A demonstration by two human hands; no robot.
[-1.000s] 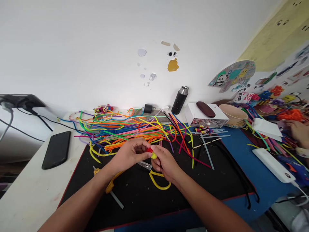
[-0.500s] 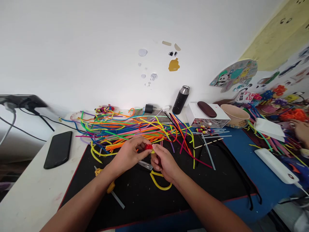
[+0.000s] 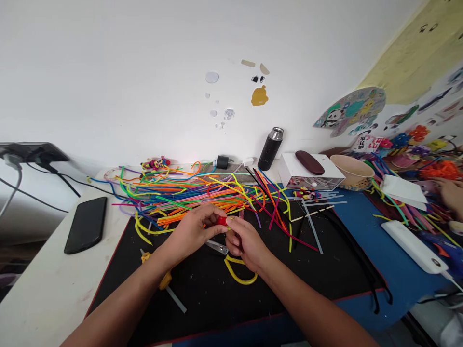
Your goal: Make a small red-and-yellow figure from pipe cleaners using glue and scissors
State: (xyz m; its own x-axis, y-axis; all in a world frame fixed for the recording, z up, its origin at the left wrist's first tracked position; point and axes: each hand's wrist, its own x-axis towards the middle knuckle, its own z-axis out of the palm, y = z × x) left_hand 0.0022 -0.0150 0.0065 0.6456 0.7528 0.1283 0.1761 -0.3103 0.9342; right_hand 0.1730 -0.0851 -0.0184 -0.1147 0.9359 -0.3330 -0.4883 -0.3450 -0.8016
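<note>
Above the black mat [image 3: 282, 289], my left hand [image 3: 191, 232] pinches a small red piece [image 3: 221, 220], which looks like coiled pipe cleaner. My right hand [image 3: 249, 243] meets it from the other side, thumb and finger closed on its edge, where a bit of yellow shows; the rest is covered by fingers. Just below my hands lie scissors [image 3: 240, 280] with yellow handles, blades partly hidden. A yellow glue gun [image 3: 165, 280] with a clear glue stick [image 3: 176, 300] lies partly under my left forearm. Behind my hands spreads a pile of colourful pipe cleaners [image 3: 188, 195].
A phone [image 3: 87, 224] lies at left. Along the wall stand a black flask [image 3: 270, 150], a white box [image 3: 289, 168] with a dark red case [image 3: 309, 163], and a beige basket [image 3: 350, 168]. Another person's hand [image 3: 452, 195] is at far right, beyond a white power strip [image 3: 414, 248].
Both hands stay in nearly the same place, still closed around the small red piece. Less yellow shows beside it now. The view has shifted slightly.
</note>
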